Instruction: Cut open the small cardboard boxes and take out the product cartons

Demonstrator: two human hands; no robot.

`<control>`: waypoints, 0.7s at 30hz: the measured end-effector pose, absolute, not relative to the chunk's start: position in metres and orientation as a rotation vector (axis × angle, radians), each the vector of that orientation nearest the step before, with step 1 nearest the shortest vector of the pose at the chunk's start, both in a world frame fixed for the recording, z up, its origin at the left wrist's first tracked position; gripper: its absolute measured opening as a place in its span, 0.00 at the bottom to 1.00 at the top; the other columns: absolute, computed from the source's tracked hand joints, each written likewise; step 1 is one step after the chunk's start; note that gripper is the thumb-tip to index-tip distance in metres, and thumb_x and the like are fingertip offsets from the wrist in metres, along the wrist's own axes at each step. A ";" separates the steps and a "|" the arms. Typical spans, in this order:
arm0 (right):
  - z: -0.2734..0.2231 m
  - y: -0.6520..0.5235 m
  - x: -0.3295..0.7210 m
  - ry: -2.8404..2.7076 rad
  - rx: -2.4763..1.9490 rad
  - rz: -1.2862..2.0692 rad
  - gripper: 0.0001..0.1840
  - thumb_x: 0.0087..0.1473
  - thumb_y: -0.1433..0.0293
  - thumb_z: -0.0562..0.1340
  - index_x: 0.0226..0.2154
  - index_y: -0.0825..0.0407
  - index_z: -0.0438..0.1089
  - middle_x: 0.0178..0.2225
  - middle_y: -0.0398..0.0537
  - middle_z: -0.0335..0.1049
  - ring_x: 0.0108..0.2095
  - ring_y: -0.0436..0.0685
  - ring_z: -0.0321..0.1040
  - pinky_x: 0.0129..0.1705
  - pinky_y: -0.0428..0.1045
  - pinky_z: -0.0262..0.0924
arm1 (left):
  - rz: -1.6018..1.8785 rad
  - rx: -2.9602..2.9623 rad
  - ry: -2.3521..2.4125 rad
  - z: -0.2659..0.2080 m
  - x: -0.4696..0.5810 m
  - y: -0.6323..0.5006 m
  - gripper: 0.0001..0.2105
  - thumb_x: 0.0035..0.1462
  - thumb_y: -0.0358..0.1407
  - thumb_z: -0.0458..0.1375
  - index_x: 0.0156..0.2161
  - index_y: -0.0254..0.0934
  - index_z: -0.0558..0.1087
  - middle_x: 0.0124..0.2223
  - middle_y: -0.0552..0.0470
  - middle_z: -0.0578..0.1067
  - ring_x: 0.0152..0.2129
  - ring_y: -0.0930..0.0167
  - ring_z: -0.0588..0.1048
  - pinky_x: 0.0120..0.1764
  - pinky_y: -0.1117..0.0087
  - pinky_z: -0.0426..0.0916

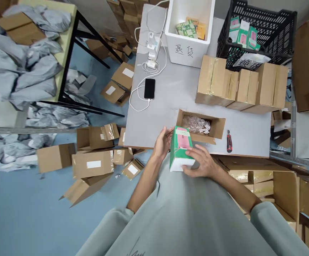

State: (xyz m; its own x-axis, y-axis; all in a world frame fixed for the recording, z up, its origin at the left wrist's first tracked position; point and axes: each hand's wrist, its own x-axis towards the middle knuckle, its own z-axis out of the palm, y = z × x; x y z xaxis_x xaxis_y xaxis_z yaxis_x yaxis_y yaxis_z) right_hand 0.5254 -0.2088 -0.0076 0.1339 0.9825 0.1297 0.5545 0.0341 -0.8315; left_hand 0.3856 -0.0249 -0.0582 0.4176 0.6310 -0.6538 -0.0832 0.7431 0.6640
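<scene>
Between my two hands is a green, pink and white product box (181,153), tilted and held at the table's front edge. My left hand (163,145) supports its left side, with some fingers hidden behind it. My right hand (202,160) grips the right side and lower front corner with bent fingers. Just beyond the product box, an open cardboard carton (218,128) lies on the table, with crumpled clear plastic wrap (195,124) inside. A red and black utility knife (229,141) rests to the carton's right.
On the grey table (165,96) are a phone (149,89) on a cable, a white foam bin (188,51), a black crate (277,39) and a row of cartons (246,89). Cardboard boxes (92,163) litter the floor at left. Grey parcels (31,64) cover another table.
</scene>
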 end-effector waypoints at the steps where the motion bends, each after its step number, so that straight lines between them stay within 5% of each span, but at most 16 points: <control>1: -0.007 -0.205 0.521 -1.522 -1.602 0.719 0.19 0.57 0.57 0.76 0.51 0.35 0.81 0.47 0.47 0.85 0.53 0.70 0.85 0.67 0.71 0.76 | 0.505 0.614 1.039 -0.054 0.386 -0.018 0.31 0.59 0.64 0.68 0.48 0.37 0.85 0.50 0.42 0.87 0.52 0.58 0.82 0.55 0.62 0.75; 8: 0.022 -0.145 0.538 -1.312 -1.625 0.644 0.23 0.51 0.53 0.79 0.48 0.37 0.78 0.58 0.55 0.79 0.61 0.75 0.77 0.65 0.74 0.73 | 0.549 0.742 1.025 -0.047 0.371 0.034 0.31 0.62 0.65 0.66 0.51 0.38 0.86 0.40 0.48 0.84 0.45 0.62 0.82 0.53 0.64 0.73; 11: 0.034 -0.092 0.567 -1.002 -1.650 0.568 0.28 0.54 0.49 0.77 0.52 0.39 0.74 0.60 0.55 0.74 0.64 0.75 0.72 0.64 0.70 0.72 | 0.427 0.787 0.972 -0.048 0.359 0.047 0.30 0.62 0.64 0.65 0.44 0.36 0.87 0.37 0.47 0.83 0.43 0.60 0.82 0.53 0.62 0.73; 15: 0.020 -0.028 0.608 -0.494 -1.629 0.861 0.25 0.58 0.45 0.72 0.48 0.40 0.70 0.45 0.45 0.78 0.50 0.64 0.77 0.49 0.57 0.76 | 0.336 0.800 0.840 -0.029 0.349 0.055 0.29 0.59 0.65 0.67 0.33 0.37 0.83 0.31 0.46 0.80 0.36 0.60 0.80 0.47 0.60 0.74; 21: -0.021 -0.002 0.616 -0.012 -1.532 1.336 0.28 0.54 0.41 0.73 0.38 0.45 0.69 0.30 0.42 0.79 0.30 0.57 0.76 0.34 0.51 0.74 | 0.354 0.938 0.717 0.016 0.350 0.079 0.27 0.58 0.63 0.71 0.33 0.37 0.83 0.35 0.46 0.80 0.37 0.61 0.79 0.49 0.60 0.75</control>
State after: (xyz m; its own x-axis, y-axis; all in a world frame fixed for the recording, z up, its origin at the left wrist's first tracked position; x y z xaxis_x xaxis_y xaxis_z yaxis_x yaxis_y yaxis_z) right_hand 0.6160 -0.0021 -0.0213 0.3754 0.5949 -0.7108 -0.5820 -0.4455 -0.6802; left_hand 0.3501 0.0791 0.0160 0.7186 0.5665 -0.4033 0.0252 0.5584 0.8292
